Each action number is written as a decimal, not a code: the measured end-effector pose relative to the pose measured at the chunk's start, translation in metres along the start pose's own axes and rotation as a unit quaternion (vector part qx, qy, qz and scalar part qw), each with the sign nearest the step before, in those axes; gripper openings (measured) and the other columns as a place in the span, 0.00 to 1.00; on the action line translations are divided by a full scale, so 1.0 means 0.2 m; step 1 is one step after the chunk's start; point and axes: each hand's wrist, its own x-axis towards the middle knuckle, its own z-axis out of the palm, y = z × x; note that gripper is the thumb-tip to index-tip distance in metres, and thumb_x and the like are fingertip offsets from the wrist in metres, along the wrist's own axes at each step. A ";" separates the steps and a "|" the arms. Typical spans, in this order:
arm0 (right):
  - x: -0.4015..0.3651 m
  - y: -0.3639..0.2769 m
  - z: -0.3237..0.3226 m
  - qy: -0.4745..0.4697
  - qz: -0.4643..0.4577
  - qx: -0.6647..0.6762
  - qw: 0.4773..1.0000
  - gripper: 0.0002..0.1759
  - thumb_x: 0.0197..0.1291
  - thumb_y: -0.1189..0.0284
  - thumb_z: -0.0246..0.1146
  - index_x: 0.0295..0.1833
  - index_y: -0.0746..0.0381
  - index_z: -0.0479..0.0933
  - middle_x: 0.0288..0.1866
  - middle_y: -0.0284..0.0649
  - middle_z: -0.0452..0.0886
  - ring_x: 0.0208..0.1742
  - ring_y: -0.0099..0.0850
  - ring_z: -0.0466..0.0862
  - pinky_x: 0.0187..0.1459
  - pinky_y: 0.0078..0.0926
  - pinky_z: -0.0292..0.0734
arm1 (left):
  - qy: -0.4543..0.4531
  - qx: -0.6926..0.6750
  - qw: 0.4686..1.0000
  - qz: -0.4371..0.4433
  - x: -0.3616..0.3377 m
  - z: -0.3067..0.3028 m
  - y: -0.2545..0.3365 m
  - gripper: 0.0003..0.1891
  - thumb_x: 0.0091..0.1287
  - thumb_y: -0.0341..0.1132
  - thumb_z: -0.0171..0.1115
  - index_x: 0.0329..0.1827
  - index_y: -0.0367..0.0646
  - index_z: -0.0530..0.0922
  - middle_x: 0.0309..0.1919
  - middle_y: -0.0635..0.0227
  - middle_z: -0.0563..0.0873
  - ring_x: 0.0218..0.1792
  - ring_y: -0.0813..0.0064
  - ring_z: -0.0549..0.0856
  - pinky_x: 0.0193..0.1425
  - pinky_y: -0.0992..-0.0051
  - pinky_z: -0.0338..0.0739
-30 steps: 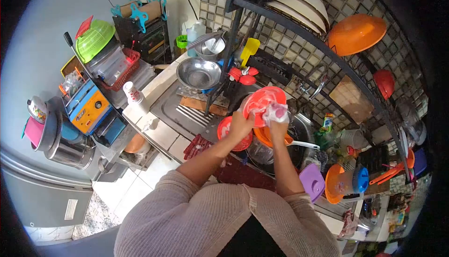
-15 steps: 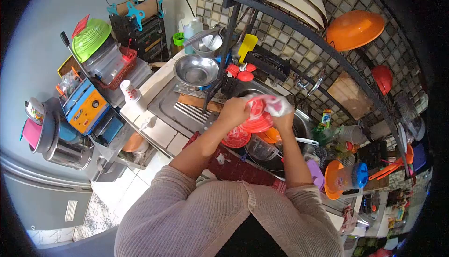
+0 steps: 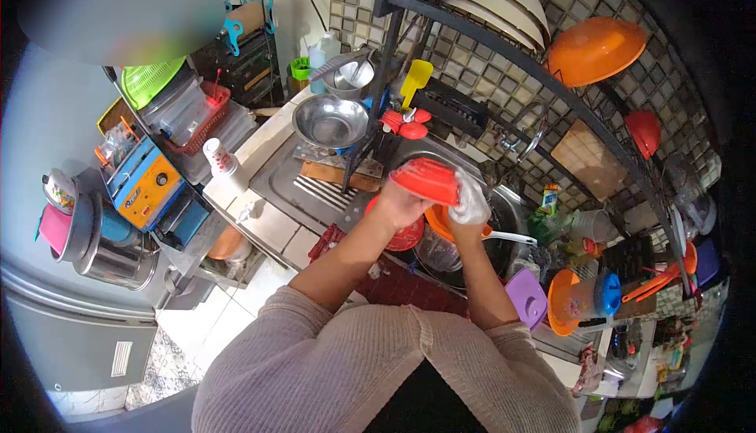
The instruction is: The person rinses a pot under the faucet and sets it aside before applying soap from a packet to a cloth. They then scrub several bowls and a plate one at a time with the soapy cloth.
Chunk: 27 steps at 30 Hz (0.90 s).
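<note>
A red bowl (image 3: 426,180) is tilted above the sink (image 3: 508,211), its outer side turned up. My left hand (image 3: 400,206) grips it from below at its left side. My right hand (image 3: 469,211) is closed round a foamy white cloth (image 3: 472,195), which presses against the bowl's right edge. Below the hands, another red piece (image 3: 407,234) with suds lies at the sink's near left edge. An orange piece (image 3: 438,223) and a clear container (image 3: 438,250) are in the basin, partly hidden by my hands and forearms.
A steel bowl (image 3: 330,121) stands at the back left of the counter. Above the sink runs a black rack (image 3: 504,27) with white bowls. At the right are a purple lid (image 3: 526,299), an orange bowl (image 3: 561,302) and a blue-lidded container (image 3: 607,295). The faucet (image 3: 512,146) is behind.
The red bowl has turned, and its outer side now shows. My right hand and the cloth have moved down and left to its edge. A blurred grey shape has appeared at the upper left.
</note>
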 end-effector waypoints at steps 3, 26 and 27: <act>-0.06 0.08 -0.02 -0.005 -0.060 -0.036 0.998 0.18 0.50 0.75 0.66 0.50 0.62 0.78 0.51 0.47 0.81 0.55 0.42 0.80 0.57 0.34 0.75 | -0.100 -0.167 0.980 -0.050 -0.19 0.21 0.16 0.19 0.70 0.44 0.54 0.55 0.39 0.73 0.55 0.56 0.79 0.57 0.59 0.77 0.64 0.59 0.70; -0.04 -0.23 0.01 -0.023 0.007 -0.028 0.999 0.25 0.42 0.64 0.69 0.51 0.54 0.77 0.53 0.42 0.78 0.56 0.44 0.76 0.56 0.46 0.70 | -0.025 0.198 0.974 0.111 -0.21 -0.06 -0.13 0.15 0.74 0.39 0.47 0.52 0.38 0.76 0.45 0.66 0.82 0.45 0.78 0.81 0.49 0.75 0.76; 0.00 -0.23 -0.01 -0.079 -0.049 -0.015 0.996 0.25 0.42 0.64 0.69 0.51 0.53 0.77 0.53 0.41 0.78 0.56 0.43 0.76 0.56 0.47 0.70 | -0.071 0.217 0.952 0.204 -0.13 -0.18 -0.19 0.16 0.73 0.40 0.49 0.52 0.37 0.76 0.45 0.66 0.82 0.44 0.77 0.82 0.48 0.74 0.77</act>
